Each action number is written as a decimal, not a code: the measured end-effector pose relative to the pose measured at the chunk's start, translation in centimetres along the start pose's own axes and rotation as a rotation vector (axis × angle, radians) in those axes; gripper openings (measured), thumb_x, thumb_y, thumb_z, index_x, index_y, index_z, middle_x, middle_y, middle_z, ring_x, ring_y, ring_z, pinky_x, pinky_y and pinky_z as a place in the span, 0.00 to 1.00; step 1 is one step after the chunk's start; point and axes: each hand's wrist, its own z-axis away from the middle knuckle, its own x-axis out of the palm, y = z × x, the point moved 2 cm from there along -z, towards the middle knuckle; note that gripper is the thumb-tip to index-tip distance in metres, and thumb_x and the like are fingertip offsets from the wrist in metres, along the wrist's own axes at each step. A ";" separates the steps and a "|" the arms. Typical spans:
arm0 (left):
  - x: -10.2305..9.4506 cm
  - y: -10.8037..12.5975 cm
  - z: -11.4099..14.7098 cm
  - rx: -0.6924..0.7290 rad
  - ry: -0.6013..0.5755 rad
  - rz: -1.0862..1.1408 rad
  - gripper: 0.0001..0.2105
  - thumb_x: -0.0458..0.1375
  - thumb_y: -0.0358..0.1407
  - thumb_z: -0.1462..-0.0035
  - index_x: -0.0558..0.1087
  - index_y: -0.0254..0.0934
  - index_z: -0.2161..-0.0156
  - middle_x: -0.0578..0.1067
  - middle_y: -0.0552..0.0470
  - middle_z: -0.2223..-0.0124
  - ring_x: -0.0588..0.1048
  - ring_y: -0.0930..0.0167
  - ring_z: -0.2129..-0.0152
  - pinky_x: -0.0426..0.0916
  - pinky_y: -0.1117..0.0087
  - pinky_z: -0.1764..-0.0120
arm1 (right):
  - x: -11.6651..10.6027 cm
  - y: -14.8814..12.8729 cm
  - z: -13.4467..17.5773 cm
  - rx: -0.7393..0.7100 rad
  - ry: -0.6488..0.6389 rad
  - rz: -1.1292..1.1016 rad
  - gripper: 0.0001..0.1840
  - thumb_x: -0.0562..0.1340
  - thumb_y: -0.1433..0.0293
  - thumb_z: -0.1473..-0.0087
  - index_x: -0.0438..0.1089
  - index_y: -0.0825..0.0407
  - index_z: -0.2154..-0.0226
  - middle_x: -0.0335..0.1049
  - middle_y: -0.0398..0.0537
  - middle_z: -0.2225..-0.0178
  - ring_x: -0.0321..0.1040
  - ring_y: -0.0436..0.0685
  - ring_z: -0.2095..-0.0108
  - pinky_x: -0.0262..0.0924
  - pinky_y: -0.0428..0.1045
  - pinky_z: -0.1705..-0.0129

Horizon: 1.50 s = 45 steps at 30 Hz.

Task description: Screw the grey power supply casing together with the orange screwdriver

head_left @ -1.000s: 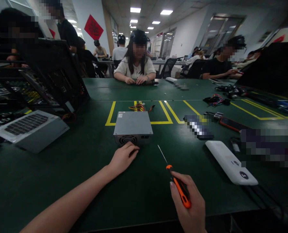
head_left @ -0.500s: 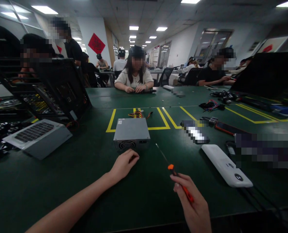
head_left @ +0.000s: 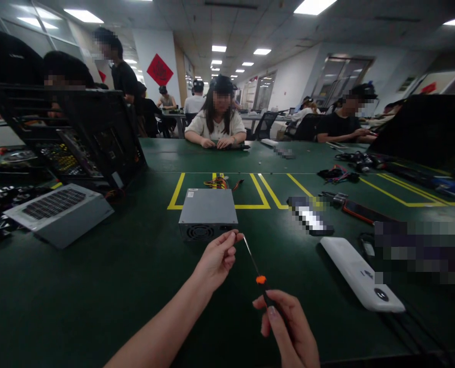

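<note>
In the head view my right hand (head_left: pixel 288 324) grips a screwdriver (head_left: pixel 261 281) with a black and orange handle, its thin shaft slanting up to the left. My left hand (head_left: pixel 217 260) is closed in a pinch right at the screwdriver's tip. Whatever sits between those fingertips is too small to make out. Just beyond my left hand a grey power supply unit (head_left: pixel 208 207) rests on the green table, its fan grille facing me. A bundle of coloured cables (head_left: pixel 221 182) lies behind it.
A second power supply (head_left: pixel 61 212) lies at left, beside an open black computer case (head_left: pixel 108 138). To the right are a phone (head_left: pixel 309 217), a white power bank (head_left: pixel 359 273) with cables and a red-edged device (head_left: pixel 361 210). Across the table sits a person (head_left: pixel 215 122).
My left hand has risen from beside the power supply and moved right to the screwdriver tip. My right hand has shifted slightly left and down with the screwdriver. The camera view has tilted up slightly.
</note>
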 end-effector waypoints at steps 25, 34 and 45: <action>-0.8 0.3 1.5 -0.088 -0.099 0.173 0.05 0.54 0.29 0.45 0.71 0.29 0.69 0.70 0.53 0.69 0.53 0.89 0.89 0.50 0.89 0.89 | 1.7 0.9 0.5 0.214 -0.023 -0.222 0.12 0.57 0.61 0.48 0.64 0.51 0.65 0.67 0.45 0.73 0.53 0.45 0.83 0.51 0.44 0.81; -1.0 -0.1 1.1 -0.071 -0.122 0.126 0.05 0.55 0.30 0.46 0.71 0.29 0.68 0.70 0.52 0.70 0.53 0.88 0.89 0.50 0.88 0.89 | 1.7 1.3 0.5 0.221 -0.051 -0.256 0.15 0.56 0.59 0.48 0.60 0.52 0.61 0.67 0.46 0.73 0.51 0.44 0.84 0.47 0.43 0.83; -1.2 -0.9 0.6 -0.047 -0.049 -0.016 0.11 0.55 0.38 0.45 0.70 0.31 0.61 0.71 0.45 0.57 0.55 0.88 0.87 0.52 0.87 0.88 | 1.6 2.0 -0.4 0.311 -0.070 -0.304 0.14 0.56 0.59 0.47 0.58 0.50 0.61 0.66 0.44 0.70 0.51 0.43 0.83 0.45 0.43 0.81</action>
